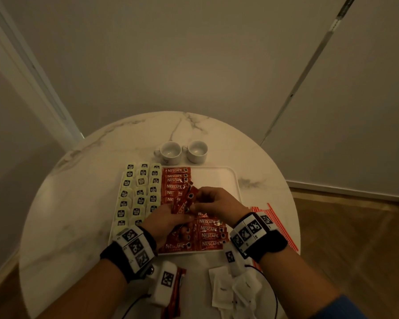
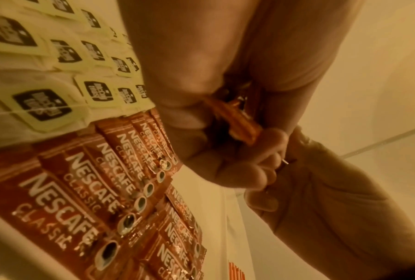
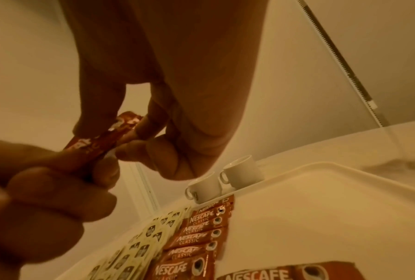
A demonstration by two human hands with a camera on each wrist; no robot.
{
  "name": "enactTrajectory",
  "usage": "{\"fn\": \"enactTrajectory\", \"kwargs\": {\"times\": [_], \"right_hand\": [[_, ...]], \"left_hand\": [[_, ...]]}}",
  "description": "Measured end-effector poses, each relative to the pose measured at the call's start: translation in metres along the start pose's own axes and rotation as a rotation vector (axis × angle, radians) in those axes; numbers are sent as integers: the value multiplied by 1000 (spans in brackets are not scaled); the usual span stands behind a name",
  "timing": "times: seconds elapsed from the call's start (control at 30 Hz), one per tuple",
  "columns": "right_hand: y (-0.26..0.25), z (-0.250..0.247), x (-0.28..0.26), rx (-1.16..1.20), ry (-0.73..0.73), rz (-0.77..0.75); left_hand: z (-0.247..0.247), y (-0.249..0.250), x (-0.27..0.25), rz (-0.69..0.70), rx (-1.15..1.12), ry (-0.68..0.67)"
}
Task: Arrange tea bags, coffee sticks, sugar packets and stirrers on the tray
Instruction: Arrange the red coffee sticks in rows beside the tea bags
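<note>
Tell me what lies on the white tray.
On the tray: tea bags at left, Nescafe coffee sticks beside them, bare right part. Both hands hide its middle.

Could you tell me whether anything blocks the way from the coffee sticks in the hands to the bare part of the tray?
Nothing visible does. Both hands hold the coffee sticks above the tray, whose far right portion lies bare just beyond them.

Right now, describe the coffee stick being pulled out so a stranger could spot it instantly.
Start at the white tray on the round marble table. Above its middle, both hands grip a small fan of red coffee sticks. The right hand pinches the top end of one stick; unlike the flat rows, it is lifted and tilted.
</note>
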State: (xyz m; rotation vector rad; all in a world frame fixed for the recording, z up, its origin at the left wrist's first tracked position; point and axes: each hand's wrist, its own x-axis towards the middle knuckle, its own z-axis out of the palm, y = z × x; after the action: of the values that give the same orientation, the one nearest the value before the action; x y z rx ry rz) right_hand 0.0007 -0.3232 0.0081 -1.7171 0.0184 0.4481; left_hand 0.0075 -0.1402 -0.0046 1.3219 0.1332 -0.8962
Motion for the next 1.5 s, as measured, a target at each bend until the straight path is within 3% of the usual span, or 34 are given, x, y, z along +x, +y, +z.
{"fn": "enactTrajectory", "kwargs": {"times": [0.17, 0.3, 0.43, 0.73, 0.93, 1.03, 1.1, 1.23, 1.3, 1.5], "right_hand": [[2, 0, 2, -60, -26, 34], [-1, -9, 1, -142, 7, 58], [-1, -22, 0, 71, 117, 91], [6, -19, 8, 444, 215, 243], [6, -13, 11, 256, 125, 119], [6, -21, 14, 219, 187, 111], [5, -28, 16, 69, 198, 95], [0, -33, 19, -399, 40, 18], [0, -37, 23, -517, 7, 30], [23, -54, 37, -546, 64, 218]], "left_hand": [[3, 4, -1, -23, 42, -46], [0, 3, 0, -53, -49, -66], [-2, 5, 0, -26, -59, 22], [-4, 21, 10, 267, 592, 252], [-3, 20, 15, 345, 757, 239], [-2, 20, 18, 324, 716, 248], [-1, 20, 21, 309, 738, 239], [1, 20, 26, 303, 770, 240], [2, 18, 28, 291, 732, 243], [-10, 1, 29, 216, 712, 343]]}}
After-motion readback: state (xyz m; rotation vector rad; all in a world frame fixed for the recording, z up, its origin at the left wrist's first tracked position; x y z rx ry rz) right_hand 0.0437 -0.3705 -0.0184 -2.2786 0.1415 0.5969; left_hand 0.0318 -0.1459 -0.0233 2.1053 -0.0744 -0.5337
